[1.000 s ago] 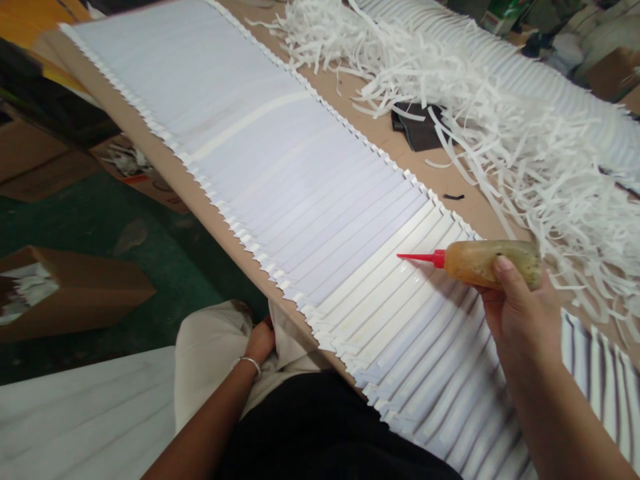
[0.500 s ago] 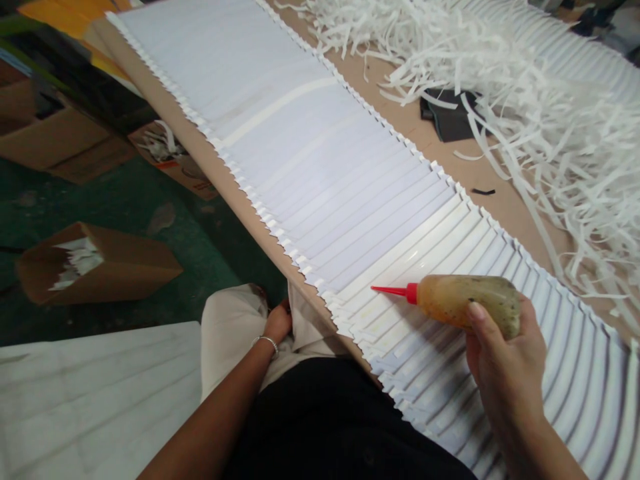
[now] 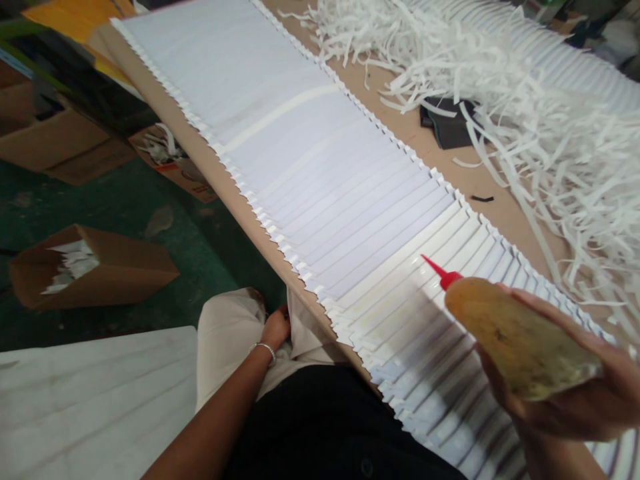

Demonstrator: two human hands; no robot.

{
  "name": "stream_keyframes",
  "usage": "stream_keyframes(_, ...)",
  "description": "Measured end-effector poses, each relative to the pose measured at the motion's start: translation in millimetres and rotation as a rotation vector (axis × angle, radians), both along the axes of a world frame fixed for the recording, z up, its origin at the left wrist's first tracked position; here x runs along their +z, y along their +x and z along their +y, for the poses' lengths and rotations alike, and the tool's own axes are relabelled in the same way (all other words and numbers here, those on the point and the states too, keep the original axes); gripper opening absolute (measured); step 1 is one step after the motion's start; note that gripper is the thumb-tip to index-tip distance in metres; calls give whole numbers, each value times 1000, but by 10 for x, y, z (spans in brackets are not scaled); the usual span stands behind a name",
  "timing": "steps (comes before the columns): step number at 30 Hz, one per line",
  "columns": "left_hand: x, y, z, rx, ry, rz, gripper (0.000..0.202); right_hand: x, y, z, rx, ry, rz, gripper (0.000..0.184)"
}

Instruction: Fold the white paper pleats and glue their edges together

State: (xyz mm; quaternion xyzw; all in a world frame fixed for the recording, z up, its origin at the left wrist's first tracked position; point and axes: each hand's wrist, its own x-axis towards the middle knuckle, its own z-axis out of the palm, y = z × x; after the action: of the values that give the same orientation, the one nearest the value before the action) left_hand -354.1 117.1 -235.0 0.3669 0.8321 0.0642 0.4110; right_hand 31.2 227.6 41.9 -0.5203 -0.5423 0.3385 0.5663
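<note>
Diagonally, overlapping white sheets point(image 3: 310, 173) run across the brown surface point(image 3: 390, 113) from upper left to lower right. At lower right, the right hand point(image 3: 590, 410) is wrapped around an amber squeeze bottle point(image 3: 515, 340), whose red nozzle point(image 3: 449, 279) points up-left over the sheets. Left of lower centre, the left hand point(image 3: 277, 329) lies at the lap point(image 3: 225, 333), fingers partly hidden; how far open cannot be told.

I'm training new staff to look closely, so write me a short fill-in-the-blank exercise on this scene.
1. The right hand holds a ____ fitted with a red nozzle.
2. A silvery bracelet circles the person's ____ wrist.
3. The loose heaped strips are ____ in colour.
4. The visible floor is ____.

Missing words: bottle; left; white; green.
</note>
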Motion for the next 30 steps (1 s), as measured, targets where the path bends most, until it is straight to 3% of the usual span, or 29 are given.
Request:
stream_keyframes(2, 4, -13, 10, -5, 2, 4, 28, 23, 111, 300, -120, 205, -44, 69)
stream_keyframes(4, 8, -28, 20, -14, 6, 7, 24, 30, 214, 691, -212, 323, -1, 62)
stream_keyframes(7, 13, -50, 28, -32, 19, 4, 20, -4, 363, 1286, -183, 168, 241, 27)
stream_keyframes(11, 10, -67, 18, -43, 43, 8, 26, -162, 511, 1759, -180, 7, 338, 30)
stream_keyframes(18, -11, -80, 5, -51, 52, 26, 29, -388, 537, 1901, -236, 25, 346, 31)
stream_keyframes(24, -39, -82, 11, -58, 29, 25, 25, -420, 537, 1942, -261, 3, 336, 25)
stream_keyframes(30, -63, -85, 3, -53, 9, 39, 26, -396, 473, 1804, -190, -15, 298, 34)
